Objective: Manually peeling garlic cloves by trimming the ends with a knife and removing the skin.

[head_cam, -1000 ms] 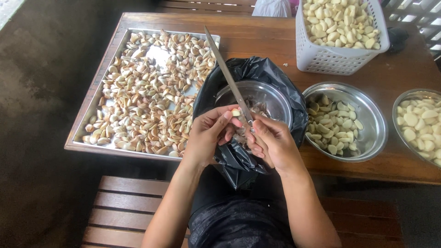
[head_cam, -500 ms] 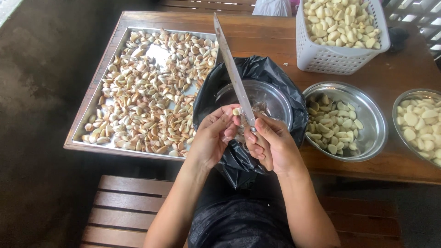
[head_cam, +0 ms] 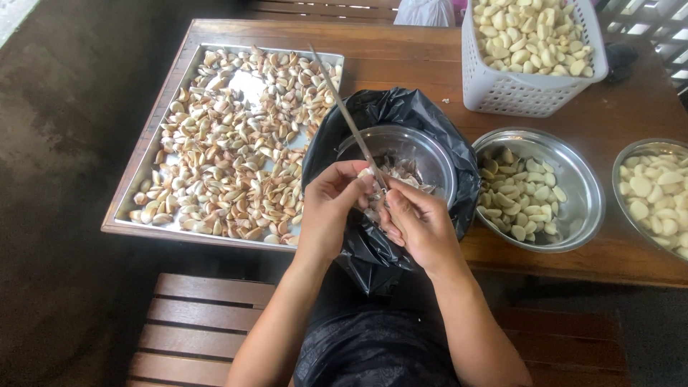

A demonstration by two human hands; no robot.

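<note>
You have no labels, signs or screens before you; the only package is a white bag (head_cam: 424, 12) at the counter's (head_cam: 401, 64) far edge.

a single head-worn view looks steeply down, close over the wooden table (head_cam: 423, 61). the table's near edge faces the wearer.

Black bag (head_cam: 430, 115), white basket (head_cam: 516, 89), silver tray (head_cam: 154, 140), brown table (head_cam: 408, 61)
</note>
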